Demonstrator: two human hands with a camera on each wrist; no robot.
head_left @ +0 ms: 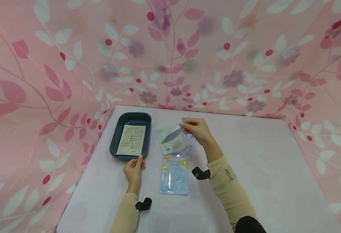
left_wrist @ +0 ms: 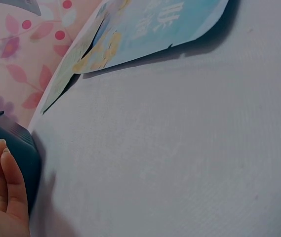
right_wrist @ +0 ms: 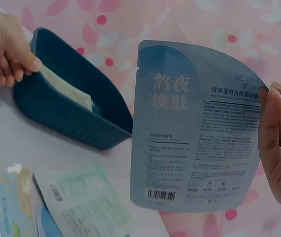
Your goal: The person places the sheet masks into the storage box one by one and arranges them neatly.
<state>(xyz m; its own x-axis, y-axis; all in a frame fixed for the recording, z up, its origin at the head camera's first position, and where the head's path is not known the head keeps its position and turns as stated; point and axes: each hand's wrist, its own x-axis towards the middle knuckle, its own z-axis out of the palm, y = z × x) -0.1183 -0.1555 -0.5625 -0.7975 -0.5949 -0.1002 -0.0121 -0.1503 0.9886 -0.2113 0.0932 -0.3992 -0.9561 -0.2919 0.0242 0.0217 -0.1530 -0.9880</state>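
My right hand (head_left: 198, 131) pinches a grey-blue face mask sachet (right_wrist: 194, 128) by one edge and holds it raised above the table. The sachet's printed side, with a barcode, faces the right wrist view. At the dark blue tray (head_left: 148, 129), my left hand (head_left: 133, 173) grips the near rim, thumb on top and fingers against the outer wall. A cream printed sachet (head_left: 130, 140) lies inside the tray. Under the raised sachet, a pale green sachet (head_left: 173, 148) partly covers a lilac-blue one (head_left: 190, 149).
A light blue sachet (head_left: 174, 178) with a yellow-green top lies nearer the front, just below the green one. All stand on a white-covered table (head_left: 263, 174). Pink floral cloth (head_left: 187, 55) hangs behind and at the sides.
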